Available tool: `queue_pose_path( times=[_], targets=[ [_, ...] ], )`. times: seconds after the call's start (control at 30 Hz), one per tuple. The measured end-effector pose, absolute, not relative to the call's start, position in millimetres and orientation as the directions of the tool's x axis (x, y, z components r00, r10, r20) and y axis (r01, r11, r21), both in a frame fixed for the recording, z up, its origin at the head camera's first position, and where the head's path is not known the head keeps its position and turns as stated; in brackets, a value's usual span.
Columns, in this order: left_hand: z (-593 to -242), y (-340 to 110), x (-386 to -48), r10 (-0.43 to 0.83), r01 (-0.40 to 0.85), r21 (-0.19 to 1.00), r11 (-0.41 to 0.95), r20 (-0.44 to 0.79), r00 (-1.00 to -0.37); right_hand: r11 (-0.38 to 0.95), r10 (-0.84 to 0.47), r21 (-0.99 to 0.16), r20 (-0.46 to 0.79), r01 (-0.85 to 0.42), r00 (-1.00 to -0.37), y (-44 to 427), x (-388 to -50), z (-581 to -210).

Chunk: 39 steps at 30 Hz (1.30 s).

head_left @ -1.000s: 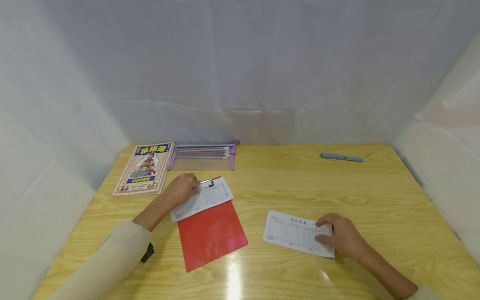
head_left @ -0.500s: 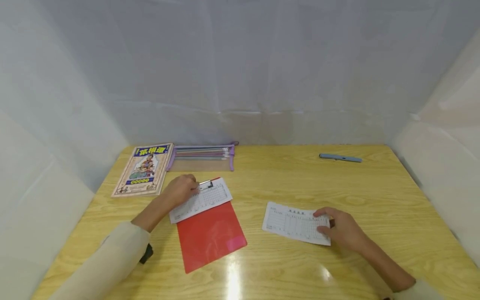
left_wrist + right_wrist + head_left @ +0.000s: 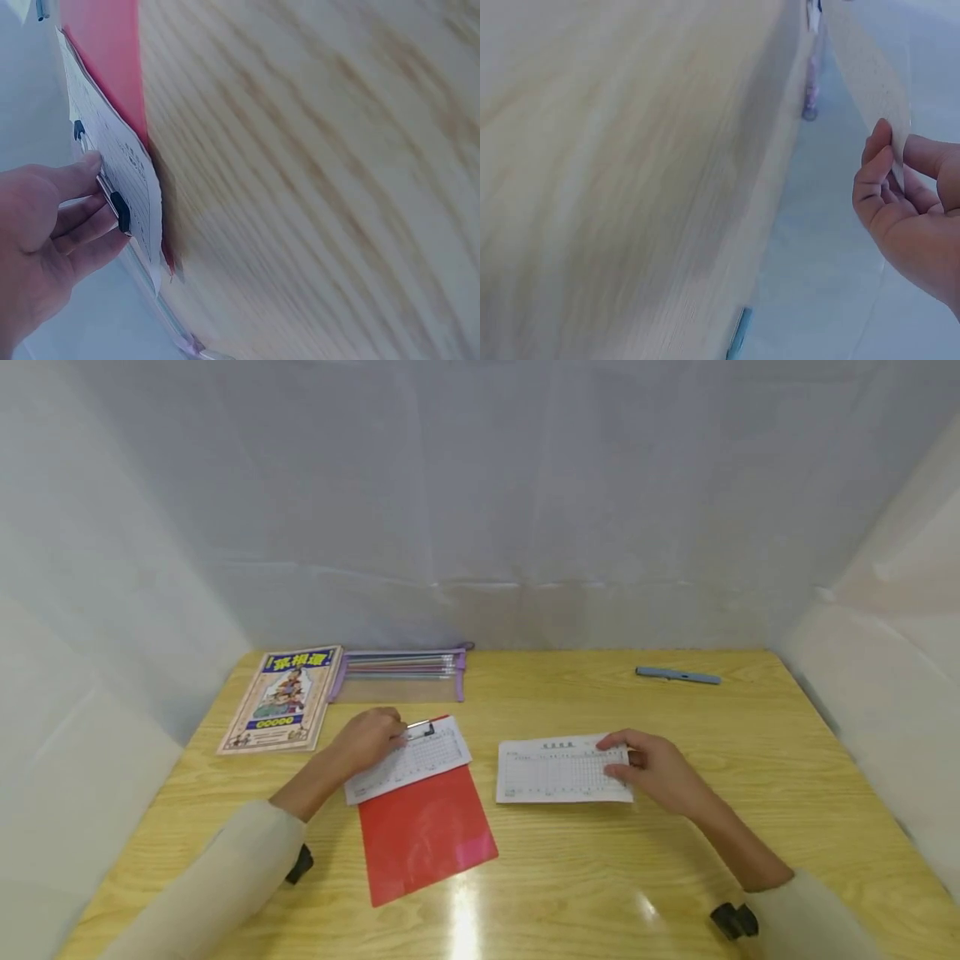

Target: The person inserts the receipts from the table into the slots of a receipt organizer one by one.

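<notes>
A red clipboard (image 3: pixel 427 839) lies left of centre in the head view, with a white printed form (image 3: pixel 423 760) across its upper part. My left hand (image 3: pixel 366 743) pinches the clipboard's metal clip (image 3: pixel 118 206); in the left wrist view the thumb presses its wire and the fingers curl behind. To the right, my right hand (image 3: pixel 660 772) holds a loose printed form (image 3: pixel 551 772) by its right end, thumb on one face and fingers on the other. This form is raised above the table, seen nearly edge-on in the right wrist view. Whether it is one sheet or several, I cannot tell.
An illustrated book (image 3: pixel 285 697) lies at the back left of the wooden table (image 3: pixel 570 868). Beside it is a clear pencil pouch (image 3: pixel 397 689) with purple edging and several pencils. A blue pen (image 3: pixel 677 676) lies at the back right. Pale sheeting (image 3: pixel 480 493) surrounds the table.
My right hand has lifted the loose form and carried it left and away from me, closer to the clipboard. The form has levelled out. My left hand stays at the clip.
</notes>
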<state>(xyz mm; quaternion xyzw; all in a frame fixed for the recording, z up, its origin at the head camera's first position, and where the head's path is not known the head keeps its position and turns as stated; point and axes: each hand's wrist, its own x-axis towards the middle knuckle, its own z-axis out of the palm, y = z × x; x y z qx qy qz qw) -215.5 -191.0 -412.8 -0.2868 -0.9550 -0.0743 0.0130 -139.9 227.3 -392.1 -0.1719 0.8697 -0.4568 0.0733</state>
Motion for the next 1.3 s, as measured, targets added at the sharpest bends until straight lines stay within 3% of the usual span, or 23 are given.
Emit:
queue_pose_path(
  times=[0.17, 0.3, 0.6, 0.73, 0.93, 1.3],
  targets=[
    [-413.4, -187.1, -216.3, 0.548, 0.551, 0.130, 0.825, 0.059, -0.834, 0.373, -0.453, -0.912, -0.018, -0.170, -0.891, 200.7, -160.1, -390.1],
    [-414.8, -184.7, -216.8, 0.546, 0.548, 0.115, 0.829, 0.053, -0.836, 0.327, -0.514, -0.938, -0.076, -0.114, -0.854, 174.2, -175.4, -390.2],
    [-413.1, -179.0, -214.6, 0.540, 0.540, 0.153, 0.828, 0.041, -0.840, 0.449, -0.610, -0.870, -0.133, -0.202, -0.781, 111.8, -199.8, -400.9],
    [-413.0, -178.6, -214.9, 0.527, 0.524, 0.166, 0.836, 0.029, -0.850, 0.515, -0.595, -0.823, -0.141, -0.240, -0.792, 90.0, -206.9, -408.3],
    [-414.1, -178.1, -216.9, 0.541, 0.538, 0.176, 0.824, 0.038, -0.840, 0.633, -0.483, -0.745, -0.169, -0.209, -0.859, 68.4, -210.9, -412.2],
    [-415.1, -179.1, -216.2, 0.581, 0.584, 0.150, 0.798, 0.070, -0.811, 0.681, -0.433, -0.709, -0.186, -0.185, -0.882, 43.5, -213.6, -412.9]
  ],
)
